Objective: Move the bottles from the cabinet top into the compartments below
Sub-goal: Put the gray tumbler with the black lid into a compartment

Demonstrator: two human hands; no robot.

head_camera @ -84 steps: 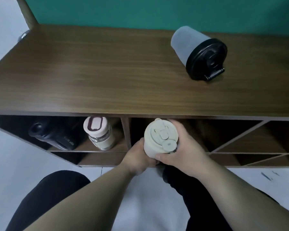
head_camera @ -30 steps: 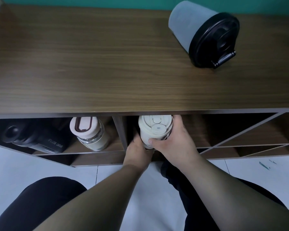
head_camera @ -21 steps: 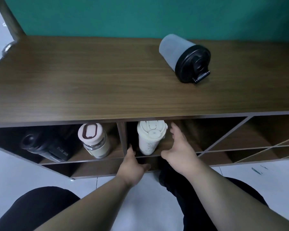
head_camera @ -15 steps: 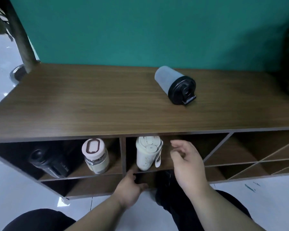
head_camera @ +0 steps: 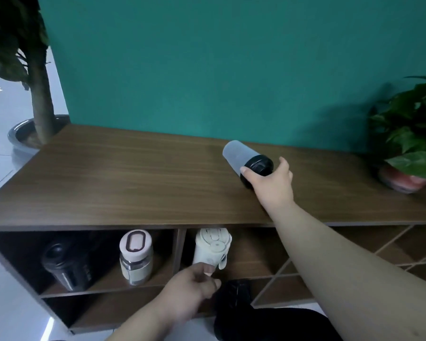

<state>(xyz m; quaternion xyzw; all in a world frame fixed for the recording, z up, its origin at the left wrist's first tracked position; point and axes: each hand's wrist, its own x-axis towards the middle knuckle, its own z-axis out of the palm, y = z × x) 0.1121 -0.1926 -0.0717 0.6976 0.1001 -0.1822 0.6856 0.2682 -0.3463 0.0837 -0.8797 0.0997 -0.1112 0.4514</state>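
Observation:
A frosted bottle (head_camera: 236,153) with a black lid lies on its side on the wooden cabinet top (head_camera: 133,180), right of centre. My right hand (head_camera: 273,183) wraps the lid end, thumb on one side and fingers on the other. In the compartments below, a cream bottle (head_camera: 212,247) stands in the middle one. A glass bottle with a pink lid (head_camera: 135,254) and a black bottle (head_camera: 64,264) stand in the left one. My left hand (head_camera: 190,289) hangs loosely curled in front of the cream bottle, holding nothing.
A leafy potted plant (head_camera: 411,134) stands on the cabinet top at the far right. A tree in a pot (head_camera: 38,94) stands on the floor past the left end. Diagonal-walled compartments (head_camera: 391,249) lie at the lower right. A green wall backs the cabinet.
Both hands let go of the cream bottle, which now stands in the middle compartment. My right hand rose to the cabinet top and closed round the frosted bottle's lid. My left hand drew back.

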